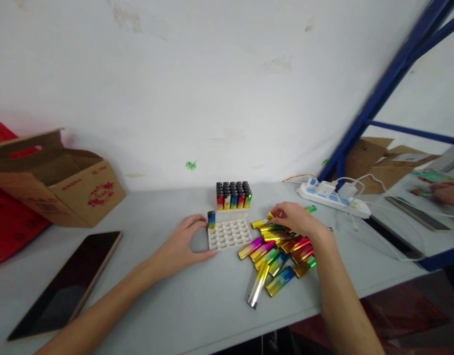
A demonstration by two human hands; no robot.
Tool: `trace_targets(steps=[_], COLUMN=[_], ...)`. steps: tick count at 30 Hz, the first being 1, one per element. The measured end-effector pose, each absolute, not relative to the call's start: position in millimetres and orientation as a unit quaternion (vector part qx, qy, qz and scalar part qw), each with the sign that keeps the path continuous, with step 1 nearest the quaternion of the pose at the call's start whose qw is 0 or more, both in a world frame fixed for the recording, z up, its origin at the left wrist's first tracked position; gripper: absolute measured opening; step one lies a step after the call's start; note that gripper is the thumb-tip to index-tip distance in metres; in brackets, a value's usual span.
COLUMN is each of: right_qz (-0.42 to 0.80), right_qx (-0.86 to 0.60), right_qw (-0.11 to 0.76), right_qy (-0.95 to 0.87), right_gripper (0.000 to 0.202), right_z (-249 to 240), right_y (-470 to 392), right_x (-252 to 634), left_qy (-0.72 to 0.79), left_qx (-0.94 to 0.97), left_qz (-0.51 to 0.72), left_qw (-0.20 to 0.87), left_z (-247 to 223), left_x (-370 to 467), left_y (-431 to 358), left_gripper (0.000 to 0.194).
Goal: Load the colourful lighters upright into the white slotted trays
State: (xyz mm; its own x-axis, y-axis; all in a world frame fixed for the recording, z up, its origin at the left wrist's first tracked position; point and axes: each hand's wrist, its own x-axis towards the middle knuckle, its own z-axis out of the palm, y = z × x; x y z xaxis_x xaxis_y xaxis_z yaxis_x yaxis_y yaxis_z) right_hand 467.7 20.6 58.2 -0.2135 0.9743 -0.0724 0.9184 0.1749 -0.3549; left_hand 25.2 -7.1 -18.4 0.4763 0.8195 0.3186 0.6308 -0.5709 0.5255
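A white tray (pixel 229 235) with rows of holes lies on the table. One blue-and-yellow lighter (pixel 211 220) stands upright in its back left corner. My left hand (pixel 184 240) curves around the tray's left side, thumb and fingers spread, fingertips at the edge and beside that lighter. Behind it, a white holder (pixel 231 215) carries several upright lighters (pixel 233 196) with black tops. To the right is a loose pile of shiny, colourful lighters (pixel 273 256). My right hand (pixel 291 217) reaches into the pile's back part, fingers bent and closed on a lighter that is partly hidden.
A dark tablet-like panel (pixel 66 283) lies at left, near an open cardboard box (pixel 79 190) and red cloth (pixel 8 217). A power strip (pixel 332 198) with plugs and cables sits at right, beside a blue frame (pixel 382 79). Beyond the frame, another person's hand (pixel 449 193) shows.
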Motion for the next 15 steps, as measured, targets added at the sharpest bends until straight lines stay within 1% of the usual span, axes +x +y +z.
trace_targets(steps=[2,4,7,10,15], right_qz=[0.143,0.128,0.147,0.183,0.227], right_qx=[-0.615,-0.601,-0.571,-0.548,-0.51], right_qw=[0.129,0.2,0.282,0.325,0.396], right_qy=[-0.765,-0.763,-0.757,-0.748,-0.729], right_gripper=[0.008,0.012,0.029,0.041,0.04], right_z=[56.1,53.8,50.9,47.6,39.4], right_y=[23.2,26.3,29.1,28.9,27.3], right_x=[463.5,457.5,446.4,432.6,405.2], left_qy=[0.43,0.428,0.424,0.421,0.414], left_qx=[0.842,0.843,0.845,0.846,0.849], left_qz=[0.277,0.277,0.278,0.281,0.283], left_qw=[0.17,0.17,0.169,0.165,0.166], left_z=[-18.1,-18.0,-18.8,-20.4,-20.0], left_x=[25.4,25.6,25.4,25.2,26.2], left_y=[-7.1,-7.1,-7.1,-6.9,-8.0], left_gripper=[0.068,0.068,0.068,0.071,0.071])
